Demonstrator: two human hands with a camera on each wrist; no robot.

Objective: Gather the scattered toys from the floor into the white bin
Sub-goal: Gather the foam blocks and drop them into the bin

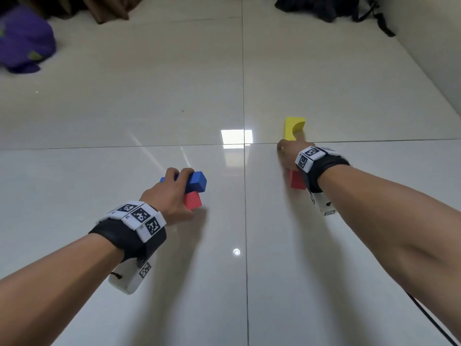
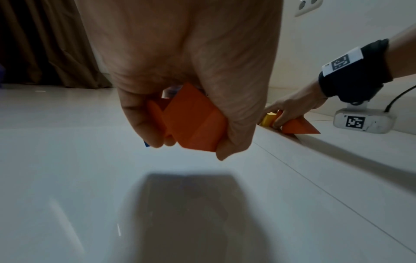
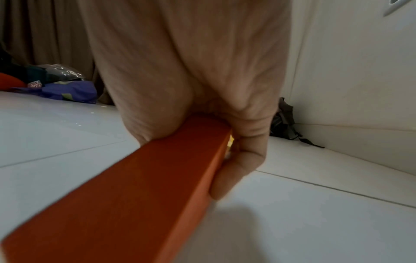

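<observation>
Both hands work low over a glossy pale tiled floor (image 1: 149,108). The left hand (image 1: 172,196) has its fingers curled over a blue block (image 1: 197,181) and, under it, a red block (image 1: 192,199); in the left wrist view the red block (image 2: 193,121) is wedged between thumb and fingers, with only a sliver of blue showing at the fingertips. The hand and both blocks sit just above the floor, casting a shadow beside them.

The right hand (image 1: 289,154) is further forward, on the far side of a grout line that runs across the floor. It grips a long red block (image 1: 297,180), which sticks back under the wrist; the right wrist view shows this long red block (image 3: 139,186) clamped between the palm and the curled fingers (image 3: 238,170). The same hand's fingertips reach to a yellow block with a curved cut-out (image 1: 293,128), which stands on the floor just ahead; the thumb side touches it, but whether the hand already grips it cannot be told.

The white bin is not in any view.

At the far left lies a purple plush toy (image 1: 25,43), well apart from both hands. Brown curtains (image 2: 45,44) hang behind it, and a dark bag (image 1: 331,6) lies by the wall (image 3: 360,71) at the far right. Each wrist wears a black band with white coded markers (image 1: 139,217).
</observation>
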